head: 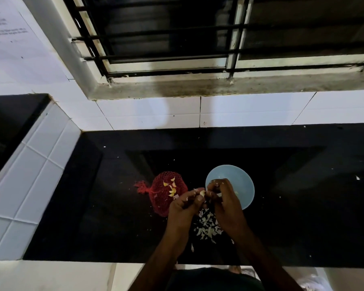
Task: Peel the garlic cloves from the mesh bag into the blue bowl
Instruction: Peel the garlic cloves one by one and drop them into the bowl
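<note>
Black counter — one bag, one bowl, one clove.

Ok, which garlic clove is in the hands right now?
The pale clove pinched between left hand and right hand; the other cloves lie on the red mesh bag.

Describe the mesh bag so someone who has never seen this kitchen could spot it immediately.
Start at the black countertop below the barred window. On it sits a blue bowl; the mesh bag lies just left of it, beside the left hand pinching a garlic clove. It is the only red thing there, knotted, with yellowish pieces on top.
</note>
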`<state>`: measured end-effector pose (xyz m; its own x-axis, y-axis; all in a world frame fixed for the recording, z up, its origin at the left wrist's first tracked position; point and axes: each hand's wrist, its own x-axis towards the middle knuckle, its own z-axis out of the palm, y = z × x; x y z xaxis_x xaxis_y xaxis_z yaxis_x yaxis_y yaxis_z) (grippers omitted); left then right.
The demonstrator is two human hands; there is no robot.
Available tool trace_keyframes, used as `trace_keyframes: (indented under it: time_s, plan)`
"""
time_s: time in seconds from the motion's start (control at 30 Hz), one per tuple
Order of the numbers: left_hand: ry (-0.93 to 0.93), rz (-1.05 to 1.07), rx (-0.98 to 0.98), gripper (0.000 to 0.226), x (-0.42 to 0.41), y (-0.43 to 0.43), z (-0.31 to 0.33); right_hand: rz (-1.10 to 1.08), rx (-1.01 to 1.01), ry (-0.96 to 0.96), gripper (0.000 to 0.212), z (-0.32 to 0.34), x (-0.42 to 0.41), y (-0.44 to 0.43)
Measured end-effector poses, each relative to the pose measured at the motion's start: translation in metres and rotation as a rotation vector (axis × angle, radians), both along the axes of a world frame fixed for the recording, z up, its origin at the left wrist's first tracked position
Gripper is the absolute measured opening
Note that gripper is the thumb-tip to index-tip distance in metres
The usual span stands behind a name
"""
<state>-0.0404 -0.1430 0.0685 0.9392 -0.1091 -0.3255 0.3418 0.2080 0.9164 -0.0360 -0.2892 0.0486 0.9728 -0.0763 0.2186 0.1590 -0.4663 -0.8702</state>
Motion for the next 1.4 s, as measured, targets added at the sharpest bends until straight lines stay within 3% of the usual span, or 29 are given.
trace_keyframes:
  time_s: [0.23,0.37,0.5,0.6,0.77,0.9,1.07,1.17,1.3,1.4]
  plan:
    - [-0.148,-0.036,0.160,0.021,0.001,0.002,-0.003,0.089,0.108,0.128,0.011,0.004,0.004,-0.006]
    - [-0.340,-0.061,0.522,0.027,0.003,0.002,-0.007,0.127,-0.022,0.130,0.014,0.000,0.003,-0.010]
    - [-0.410,-0.028,0.638,0.041,0.002,-0.005,-0.002,0.087,-0.179,0.177,0.027,-0.003,0.001,-0.005]
    - [-0.304,-0.014,0.579,0.024,0.005,-0.008,-0.002,0.017,-0.201,0.151,0.034,-0.004,0.001,0.004]
    - [-0.009,0.025,0.216,0.016,0.004,-0.012,-0.002,0.018,-0.243,0.124,0.037,-0.010,0.002,0.011]
    - [0.011,0.073,0.175,0.015,0.008,-0.012,-0.002,0.046,-0.201,0.097,0.044,-0.012,0.001,0.011]
    - [0.083,0.086,0.051,0.017,0.012,-0.004,-0.005,0.072,-0.075,0.062,0.006,-0.011,0.003,0.011]
    - [0.119,0.078,0.010,0.020,0.013,0.001,-0.009,0.028,0.021,0.073,0.002,-0.007,0.009,0.008]
    - [0.113,0.061,0.027,0.021,0.012,0.001,-0.009,0.015,0.060,0.074,0.015,0.002,0.011,0.004]
    - [0.107,0.051,0.059,0.021,0.013,0.000,-0.008,0.002,0.084,0.100,0.012,0.005,0.012,0.003]
